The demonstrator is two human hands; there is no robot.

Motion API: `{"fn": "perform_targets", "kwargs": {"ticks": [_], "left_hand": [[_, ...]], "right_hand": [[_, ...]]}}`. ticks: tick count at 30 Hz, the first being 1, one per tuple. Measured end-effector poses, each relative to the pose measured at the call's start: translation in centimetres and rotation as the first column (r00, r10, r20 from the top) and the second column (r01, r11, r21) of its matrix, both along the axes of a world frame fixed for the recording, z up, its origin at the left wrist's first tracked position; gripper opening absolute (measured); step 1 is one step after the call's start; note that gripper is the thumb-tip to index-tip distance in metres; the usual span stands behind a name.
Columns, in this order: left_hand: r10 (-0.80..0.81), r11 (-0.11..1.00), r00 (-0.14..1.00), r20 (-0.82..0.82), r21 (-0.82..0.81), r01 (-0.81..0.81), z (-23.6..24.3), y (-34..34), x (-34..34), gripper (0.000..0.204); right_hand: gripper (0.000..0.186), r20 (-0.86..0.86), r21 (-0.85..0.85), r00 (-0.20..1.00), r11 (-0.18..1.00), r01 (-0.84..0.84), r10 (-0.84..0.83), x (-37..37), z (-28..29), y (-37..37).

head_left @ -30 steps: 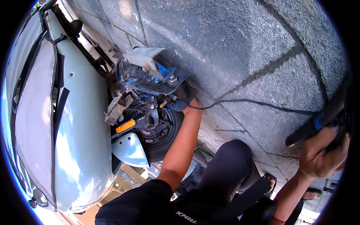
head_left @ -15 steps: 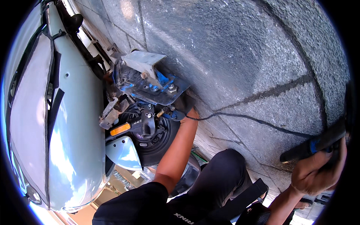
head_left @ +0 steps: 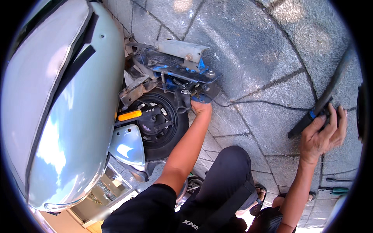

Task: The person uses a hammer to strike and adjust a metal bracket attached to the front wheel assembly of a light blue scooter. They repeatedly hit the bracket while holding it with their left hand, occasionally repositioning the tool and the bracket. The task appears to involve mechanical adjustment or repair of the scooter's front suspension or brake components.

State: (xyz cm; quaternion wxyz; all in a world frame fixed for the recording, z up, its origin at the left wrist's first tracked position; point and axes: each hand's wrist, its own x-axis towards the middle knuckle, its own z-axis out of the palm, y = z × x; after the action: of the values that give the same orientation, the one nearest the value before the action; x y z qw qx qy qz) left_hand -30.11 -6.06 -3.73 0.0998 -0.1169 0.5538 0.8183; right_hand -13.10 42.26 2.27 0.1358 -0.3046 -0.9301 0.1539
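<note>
My left hand (head_left: pixel 201 108) reaches under the blue-and-black metal bracket (head_left: pixel 182 70) on the vehicle's underside. Its fingers are hidden behind a dark blue part and the bracket's edge. Bolted to the bracket is a grey angled metal piece (head_left: pixel 178 49). Off to the right, my right hand (head_left: pixel 321 136) has its fingers spread beside a black tool handle (head_left: pixel 301 125) with a blue collar. The thumb and a fingertip lie against or close to the handle, without wrapping it. A thin black cable (head_left: pixel 268 104) runs from near my left hand toward this tool.
A silver-green vehicle body (head_left: pixel 89 128) fills the left side, with a black wheel (head_left: pixel 165 134) and an orange reflector (head_left: pixel 129 115) beside it. My bent knee (head_left: pixel 231 167) is below centre. Green-handled tools (head_left: pixel 339 190) lie on the grey stone paving (head_left: pixel 248 46) at the lower right.
The view has shifted, so the vehicle fills more of the left. My right hand's fingers have loosened and spread from the black handle, which sits lower. My left hand stays at the bracket.
</note>
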Motion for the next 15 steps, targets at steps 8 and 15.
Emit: {"fn": "perform_targets", "kwargs": {"ticks": [8, 15], "left_hand": [[0.079, 0.038, 0.902, -0.424, -0.903, -0.427, -1.8, 9.1, -2.2, 0.042], [-0.073, 0.178, 0.949, -0.307, -0.94, -0.291, 8.0, 7.9, 0.8, 0.053]], "right_hand": [[0.042, 0.02, 0.055, 1.0, 0.998, 0.02, -0.022, 1.3, -0.2, -0.5], [0.042, -0.051, 0.038, 0.999, 0.999, -0.012, 0.014, 0.4, 0.4, -2.4]]}}
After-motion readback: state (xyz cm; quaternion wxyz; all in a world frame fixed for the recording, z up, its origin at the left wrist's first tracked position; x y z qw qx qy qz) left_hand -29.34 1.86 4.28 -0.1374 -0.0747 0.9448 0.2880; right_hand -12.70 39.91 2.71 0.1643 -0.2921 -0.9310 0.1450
